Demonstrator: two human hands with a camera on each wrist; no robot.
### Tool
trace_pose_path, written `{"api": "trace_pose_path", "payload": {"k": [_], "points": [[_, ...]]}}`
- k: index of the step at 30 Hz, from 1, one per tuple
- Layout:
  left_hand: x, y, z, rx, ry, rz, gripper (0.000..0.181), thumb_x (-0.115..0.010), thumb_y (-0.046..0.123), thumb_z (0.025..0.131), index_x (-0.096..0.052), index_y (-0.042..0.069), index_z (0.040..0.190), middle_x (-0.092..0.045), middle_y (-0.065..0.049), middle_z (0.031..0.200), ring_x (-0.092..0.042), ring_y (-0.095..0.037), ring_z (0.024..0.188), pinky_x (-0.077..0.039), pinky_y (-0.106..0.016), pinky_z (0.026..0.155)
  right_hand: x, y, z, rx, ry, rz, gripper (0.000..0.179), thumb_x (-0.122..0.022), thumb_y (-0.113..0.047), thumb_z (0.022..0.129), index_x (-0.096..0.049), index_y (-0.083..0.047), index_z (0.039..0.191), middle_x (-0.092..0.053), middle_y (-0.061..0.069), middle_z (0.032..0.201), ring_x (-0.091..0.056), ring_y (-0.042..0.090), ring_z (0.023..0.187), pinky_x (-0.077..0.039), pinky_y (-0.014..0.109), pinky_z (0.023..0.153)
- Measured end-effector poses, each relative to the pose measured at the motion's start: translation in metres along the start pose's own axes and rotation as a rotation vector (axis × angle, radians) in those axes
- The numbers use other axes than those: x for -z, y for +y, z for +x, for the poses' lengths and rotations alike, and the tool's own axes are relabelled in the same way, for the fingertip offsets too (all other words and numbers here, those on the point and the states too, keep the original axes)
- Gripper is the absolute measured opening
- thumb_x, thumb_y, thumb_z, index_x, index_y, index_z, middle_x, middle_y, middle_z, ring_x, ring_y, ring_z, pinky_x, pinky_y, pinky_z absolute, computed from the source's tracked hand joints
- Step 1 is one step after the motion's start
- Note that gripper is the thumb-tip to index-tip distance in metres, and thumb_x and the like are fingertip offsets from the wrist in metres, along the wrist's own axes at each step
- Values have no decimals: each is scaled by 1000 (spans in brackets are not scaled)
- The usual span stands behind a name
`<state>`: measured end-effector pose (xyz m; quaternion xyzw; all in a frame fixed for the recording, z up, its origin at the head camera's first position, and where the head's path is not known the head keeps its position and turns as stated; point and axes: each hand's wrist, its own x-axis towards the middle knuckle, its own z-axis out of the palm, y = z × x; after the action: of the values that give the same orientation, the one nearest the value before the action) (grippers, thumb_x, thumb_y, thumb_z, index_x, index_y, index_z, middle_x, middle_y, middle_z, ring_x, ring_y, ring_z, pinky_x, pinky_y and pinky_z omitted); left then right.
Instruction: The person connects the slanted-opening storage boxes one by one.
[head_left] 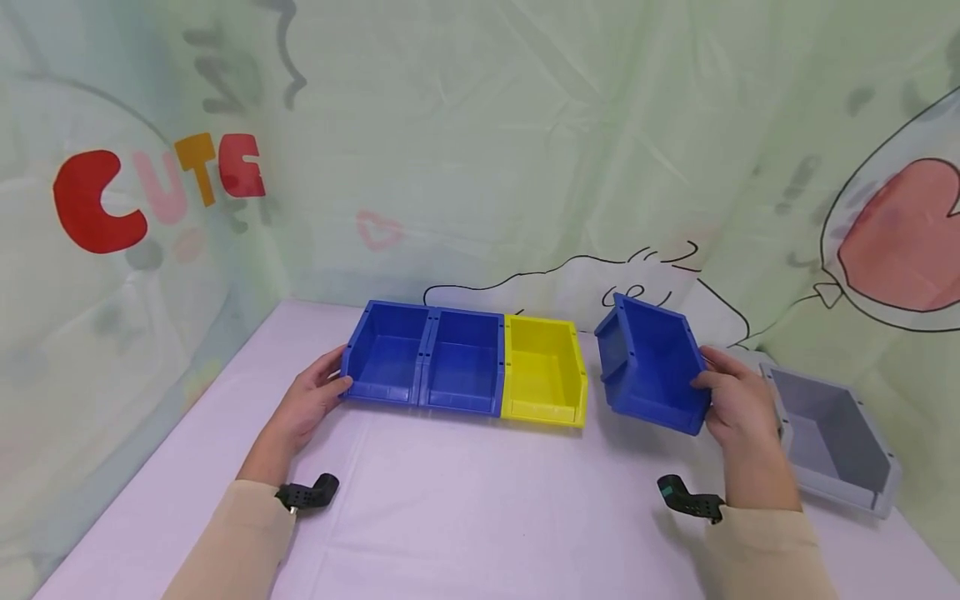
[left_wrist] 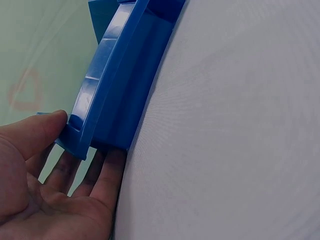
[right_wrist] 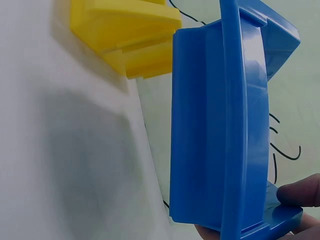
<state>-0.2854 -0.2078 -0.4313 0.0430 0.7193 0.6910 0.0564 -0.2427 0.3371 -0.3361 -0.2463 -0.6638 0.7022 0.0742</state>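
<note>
Two blue storage bins and a yellow bin (head_left: 543, 371) stand side by side in a row at the back of the table. My left hand (head_left: 309, 404) grips the side wall of the leftmost blue bin (head_left: 386, 354), its thumb (left_wrist: 47, 127) at the front corner and its fingers along the outside. Between them is the middle blue bin (head_left: 463, 362). My right hand (head_left: 741, 402) pinches the right wall of another blue bin (head_left: 660, 367), which it holds tilted above the table, apart from the yellow bin. In the right wrist view this bin's shadow falls on the tabletop.
A grey bin (head_left: 832, 437) sits at the right, just beyond my right hand. Behind the white-covered table (head_left: 480, 517) hangs a printed curtain (head_left: 450, 167). Each wrist wears a dark strap with a small camera.
</note>
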Motion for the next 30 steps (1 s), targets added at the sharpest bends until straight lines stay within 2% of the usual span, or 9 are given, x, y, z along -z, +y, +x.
{"api": "trace_pose_path", "payload": {"k": [5,13,21,30], "points": [[0,0,-1,3,-1,-5,65,-51,2,107,-23,8,165,-20,-23,170,-26,-40,156,-29,-53,126,-10,-1,4,6,-7,-44,74,-44,9,98,-30,-21,164,-22,0,173,-19,26,159,-21,43,130],[-1,0,1,-11,1,-13,64,-50,1,107,-23,8,165,-21,-20,171,-27,-38,156,-30,-52,126,-14,-3,11,13,-15,-85,74,-46,9,97,-31,-19,164,-24,2,172,-23,29,158,-24,44,129],[-1,-1,2,14,9,-2,65,-51,3,107,-23,10,165,-21,-19,171,-27,-38,156,-29,-52,126,-18,1,12,14,-20,-101,74,-45,9,97,-31,-17,164,-26,4,172,-24,30,157,-25,44,129],[2,-1,2,14,12,-4,65,-50,3,107,-23,9,165,-21,-19,171,-27,-37,156,-30,-52,126,-22,3,18,31,-20,-124,73,-45,9,97,-31,-16,164,-24,9,172,-23,31,158,-23,45,129]]}}
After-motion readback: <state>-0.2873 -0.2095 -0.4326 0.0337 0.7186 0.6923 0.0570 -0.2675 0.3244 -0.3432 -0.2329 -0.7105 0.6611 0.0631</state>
